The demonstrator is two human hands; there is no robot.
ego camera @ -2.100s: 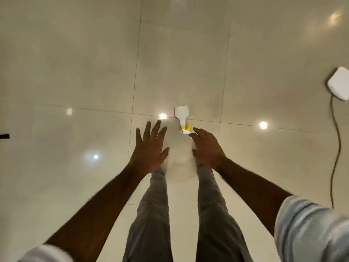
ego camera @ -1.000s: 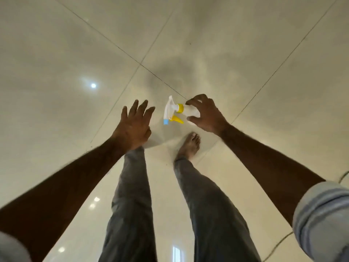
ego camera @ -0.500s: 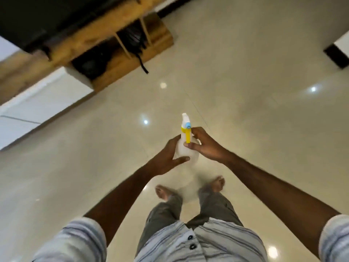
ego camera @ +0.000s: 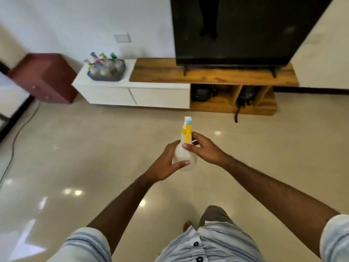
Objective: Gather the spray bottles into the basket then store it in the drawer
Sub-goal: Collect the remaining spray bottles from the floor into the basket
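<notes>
Holding the spray bottle (ego camera: 184, 154) upright in front of us over the glossy floor (ego camera: 94, 148), we've got both hands on it: our left hand (ego camera: 166, 163) wraps its clear body from the left, thumb across the front, while our right hand (ego camera: 204, 150) pinches the neck just under the yellow trigger, nozzle pointing away. Ahead, the grey basket (ego camera: 106, 70) sits at the left end of the white cabinet top (ego camera: 105, 83), well apart from us, with several spray bottles (ego camera: 103, 60) standing inside it. White drawer fronts (ego camera: 158, 97) below it look closed. A dark TV (ego camera: 236, 29) stands on the wooden shelf (ego camera: 213, 74) to the right.
</notes>
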